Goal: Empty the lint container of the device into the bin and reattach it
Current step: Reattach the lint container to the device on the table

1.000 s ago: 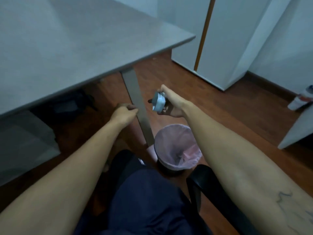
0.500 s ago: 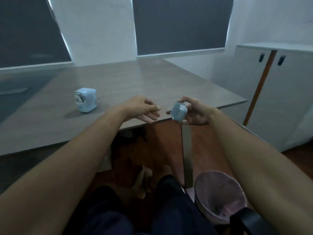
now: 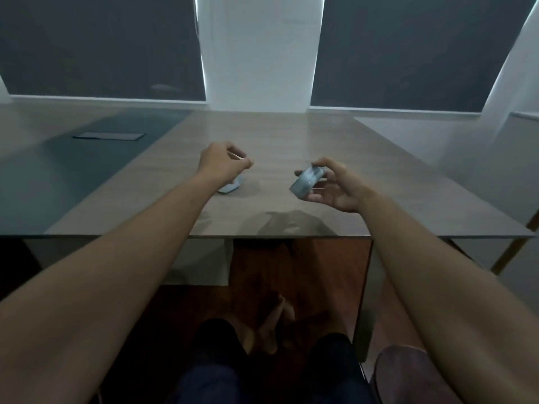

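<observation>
Hands hover above the table. At about 2 o'clock from the table's near edge, the right hand has its grip closed on the lint container, a small pale blue cup tilted on its side between thumb and fingers. At 10 o'clock the left hand is loosely curled over the device, which stands mostly hidden beneath it; whether that grip touches it cannot be told. The bin shows at 5 o'clock on the floor.
</observation>
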{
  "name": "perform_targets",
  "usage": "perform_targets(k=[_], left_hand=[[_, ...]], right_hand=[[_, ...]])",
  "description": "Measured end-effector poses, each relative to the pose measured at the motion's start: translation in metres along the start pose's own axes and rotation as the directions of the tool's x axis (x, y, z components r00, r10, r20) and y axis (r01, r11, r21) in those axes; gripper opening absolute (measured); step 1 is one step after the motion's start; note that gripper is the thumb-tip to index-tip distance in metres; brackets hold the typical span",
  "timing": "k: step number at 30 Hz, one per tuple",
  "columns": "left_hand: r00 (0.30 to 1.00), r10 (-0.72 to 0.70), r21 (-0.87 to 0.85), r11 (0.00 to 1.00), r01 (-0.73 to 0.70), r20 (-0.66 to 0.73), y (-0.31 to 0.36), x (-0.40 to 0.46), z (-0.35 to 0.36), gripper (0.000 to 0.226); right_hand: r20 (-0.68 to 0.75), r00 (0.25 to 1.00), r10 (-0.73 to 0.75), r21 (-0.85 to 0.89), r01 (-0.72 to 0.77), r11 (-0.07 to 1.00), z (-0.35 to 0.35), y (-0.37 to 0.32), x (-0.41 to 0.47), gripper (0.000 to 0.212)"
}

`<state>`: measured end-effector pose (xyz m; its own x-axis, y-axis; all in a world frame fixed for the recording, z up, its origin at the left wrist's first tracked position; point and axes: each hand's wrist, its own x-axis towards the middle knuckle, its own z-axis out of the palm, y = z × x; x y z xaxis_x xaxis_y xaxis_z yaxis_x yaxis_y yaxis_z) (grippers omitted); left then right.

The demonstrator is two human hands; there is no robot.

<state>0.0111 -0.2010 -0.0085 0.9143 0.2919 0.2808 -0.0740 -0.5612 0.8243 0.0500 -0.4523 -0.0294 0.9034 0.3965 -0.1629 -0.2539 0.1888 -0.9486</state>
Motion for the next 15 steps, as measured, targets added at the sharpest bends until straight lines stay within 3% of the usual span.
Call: perform_targets(k=[7, 11, 15], left_hand=[[0.977, -0.016, 0.133, 0.990, 0.045, -0.214, -0.043, 0.028, -0.002, 0.056], [0.981, -0.097, 0.089, 0.990, 0.113, -0.167, -0.060, 0.049, 0.010, 0.087], [0.982, -0.105, 0.049, 0.992, 0.114, -0.154, -0.074, 0.063, 0.023, 0.083]], right_hand=[[0.006, 1.000, -0.020, -0.087, 0.021, 0.996, 0.021, 0.009, 0.055, 0.052], [0.017, 0.999, -0.047, -0.094, 0.049, 0.994, 0.028, 0.013, 0.082, 0.043], [0.006, 0.998, -0.059, -0.088, 0.059, 0.994, 0.032, 0.017, 0.108, 0.046]])
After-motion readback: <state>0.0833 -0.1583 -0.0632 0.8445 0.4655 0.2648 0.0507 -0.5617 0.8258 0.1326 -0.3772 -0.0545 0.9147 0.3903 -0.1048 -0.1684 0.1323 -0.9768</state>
